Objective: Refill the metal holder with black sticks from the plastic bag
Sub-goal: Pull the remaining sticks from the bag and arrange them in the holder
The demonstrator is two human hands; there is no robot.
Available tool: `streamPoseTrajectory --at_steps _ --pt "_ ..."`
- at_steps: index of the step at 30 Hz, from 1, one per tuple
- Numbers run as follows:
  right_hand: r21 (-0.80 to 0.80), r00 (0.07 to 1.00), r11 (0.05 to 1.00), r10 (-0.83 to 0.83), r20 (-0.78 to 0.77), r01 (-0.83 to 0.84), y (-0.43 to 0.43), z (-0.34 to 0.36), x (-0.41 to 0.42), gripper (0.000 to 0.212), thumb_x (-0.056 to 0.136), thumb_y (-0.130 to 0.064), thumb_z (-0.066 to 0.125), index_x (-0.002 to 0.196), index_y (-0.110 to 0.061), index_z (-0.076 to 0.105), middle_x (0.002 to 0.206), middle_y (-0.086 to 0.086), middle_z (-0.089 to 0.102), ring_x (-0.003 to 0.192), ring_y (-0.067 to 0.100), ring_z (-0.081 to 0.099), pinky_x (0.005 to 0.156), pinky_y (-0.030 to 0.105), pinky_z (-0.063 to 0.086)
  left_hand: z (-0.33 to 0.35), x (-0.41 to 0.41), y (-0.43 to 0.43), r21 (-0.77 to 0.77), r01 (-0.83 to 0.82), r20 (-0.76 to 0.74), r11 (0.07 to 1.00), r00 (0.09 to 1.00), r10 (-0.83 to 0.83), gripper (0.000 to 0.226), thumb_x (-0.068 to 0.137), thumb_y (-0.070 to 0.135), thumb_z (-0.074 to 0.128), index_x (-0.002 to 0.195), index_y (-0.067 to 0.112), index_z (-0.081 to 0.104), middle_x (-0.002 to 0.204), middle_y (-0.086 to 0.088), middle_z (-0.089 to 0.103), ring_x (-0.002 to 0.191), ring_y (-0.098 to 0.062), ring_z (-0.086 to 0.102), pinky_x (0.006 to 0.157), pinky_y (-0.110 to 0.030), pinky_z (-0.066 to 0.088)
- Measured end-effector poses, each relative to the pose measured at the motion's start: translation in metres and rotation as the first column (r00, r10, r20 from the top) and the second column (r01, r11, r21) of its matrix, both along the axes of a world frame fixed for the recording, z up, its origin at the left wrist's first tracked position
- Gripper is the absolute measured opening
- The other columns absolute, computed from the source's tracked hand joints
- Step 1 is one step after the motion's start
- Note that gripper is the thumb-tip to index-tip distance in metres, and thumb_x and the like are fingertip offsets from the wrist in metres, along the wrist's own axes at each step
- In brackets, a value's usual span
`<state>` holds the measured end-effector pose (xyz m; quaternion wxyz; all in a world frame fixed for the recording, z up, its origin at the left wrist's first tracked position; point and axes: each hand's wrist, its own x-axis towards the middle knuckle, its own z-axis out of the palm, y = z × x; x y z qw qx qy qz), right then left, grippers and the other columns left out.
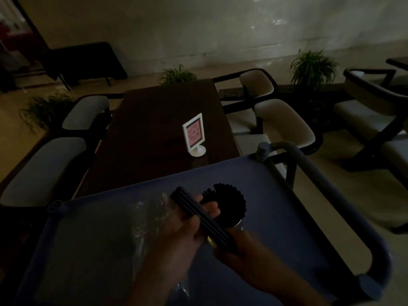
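A bundle of black sticks (198, 214) lies slanted across both my hands above the blue cart top (287, 217). My left hand (187, 230) grips the bundle near its middle. My right hand (245, 250) grips its lower end. Just behind the bundle stands the metal holder (237, 224), with black sticks (229, 199) fanned out of its top. The clear plastic bag (150, 215) lies crumpled on the cart to the left of my hands. The scene is dim, so details of the bag's contents are hard to tell.
The cart has a grey handle bar (326, 191) along its right side. Beyond it is a dark wooden table (154, 133) with a white sign stand (195, 135). Padded chairs (284, 122) flank the table, and potted plants (311, 65) stand by the wall.
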<state>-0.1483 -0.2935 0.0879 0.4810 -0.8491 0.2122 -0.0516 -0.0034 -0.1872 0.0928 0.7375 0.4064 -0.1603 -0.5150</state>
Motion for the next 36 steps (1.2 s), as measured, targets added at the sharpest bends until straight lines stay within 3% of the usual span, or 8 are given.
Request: streamPoseTrajectory --at_steps 7,11,16,20,25,28,31,36 --pt "0.108 0.998 0.993 0.039 0.053 -0.044 0.005 -0.014 0.005 0.022 0.091 -0.027 0.061 0.113 -0.028 0.059 0.085 -0.014 0.060 0.070 -0.005 0.053 0.066 0.019 0.043 0.015 -0.014 -0.020 0.068 -0.207 0.054 0.976 0.977 0.204 0.024 0.077 0.013 0.066 0.098 0.005 0.062 0.065 -0.005 0.060 0.060 -0.018 0.060 0.060 -0.032 0.056" --pt "0.087 0.998 0.995 0.042 0.037 -0.046 0.000 -0.023 -0.001 0.029 0.090 -0.029 0.063 0.118 -0.029 0.058 0.082 -0.017 0.059 0.068 -0.011 0.051 0.063 0.010 0.040 0.016 -0.003 -0.021 0.174 -0.126 0.015 0.977 0.992 0.126 0.021 0.075 0.013 0.071 0.092 0.003 0.065 0.058 -0.003 0.054 0.056 -0.017 0.058 0.061 -0.034 0.057" --pt "0.063 0.999 0.997 0.033 0.009 -0.034 -0.010 -0.032 -0.001 0.024 0.087 -0.026 0.066 0.082 -0.045 0.052 0.069 -0.040 0.055 0.062 -0.014 0.052 0.056 0.005 0.037 0.013 -0.001 -0.027 0.171 -0.141 -0.012 0.975 0.989 0.145 0.009 0.078 0.013 0.067 0.080 0.007 0.061 0.055 -0.001 0.050 0.057 -0.016 0.053 0.073 -0.038 0.047" --pt "0.038 0.998 0.999 0.004 -0.061 -0.002 -0.020 -0.047 -0.005 0.009 0.086 -0.029 0.065 0.082 -0.027 0.057 0.068 -0.010 0.056 0.057 0.001 0.049 0.055 0.023 0.041 0.016 0.008 -0.032 0.116 -0.227 0.076 0.967 0.973 0.219 0.010 0.079 0.016 0.063 0.083 0.008 0.068 0.055 0.002 0.048 0.056 -0.014 0.052 0.074 -0.036 0.046" --pt "-0.020 0.976 0.990 -0.144 -0.162 0.143 -0.039 -0.075 -0.016 0.020 0.085 -0.039 0.064 0.080 -0.025 0.050 0.069 -0.008 0.056 0.066 0.007 0.052 0.070 0.033 0.049 0.029 0.034 -0.038 0.020 -0.342 0.253 0.939 0.911 0.327 0.013 0.083 0.017 0.056 0.088 0.017 0.068 0.056 0.007 0.049 0.055 -0.008 0.054 0.072 -0.030 0.050" --pt "0.032 0.933 0.938 -0.341 -0.117 0.346 -0.045 -0.090 -0.017 0.046 0.073 -0.032 0.080 0.106 -0.021 0.050 0.096 -0.010 0.057 0.086 0.005 0.056 0.077 0.025 0.048 0.030 0.043 -0.044 -0.045 -0.363 0.316 0.931 0.879 0.358 0.022 0.094 0.010 0.049 0.089 0.019 0.068 0.057 0.008 0.049 0.057 -0.008 0.054 0.068 -0.025 0.054" --pt "0.085 0.940 0.937 -0.340 0.007 0.338 -0.048 -0.098 -0.008 0.096 0.058 -0.038 0.087 0.139 -0.020 0.038 0.133 -0.011 0.042 0.124 0.006 0.043 0.100 0.019 0.038 0.031 0.045 -0.050 -0.068 -0.365 0.375 0.929 0.853 0.363 0.017 0.089 0.015 0.054 0.092 0.021 0.069 0.060 0.007 0.051 0.060 -0.008 0.055 0.071 -0.027 0.053" --pt "0.178 0.941 0.934 -0.327 0.082 0.309 -0.049 -0.111 0.013 0.122 0.052 -0.049 0.085 0.152 -0.026 0.019 0.156 -0.008 0.030 0.141 0.006 0.031 0.116 0.033 0.035 0.025 0.033 -0.061 -0.027 -0.357 0.443 0.934 0.833 0.331 0.015 0.087 0.015 0.059 0.098 0.019 0.069 0.064 0.004 0.053 0.064 -0.010 0.057 0.070 -0.026 0.056"
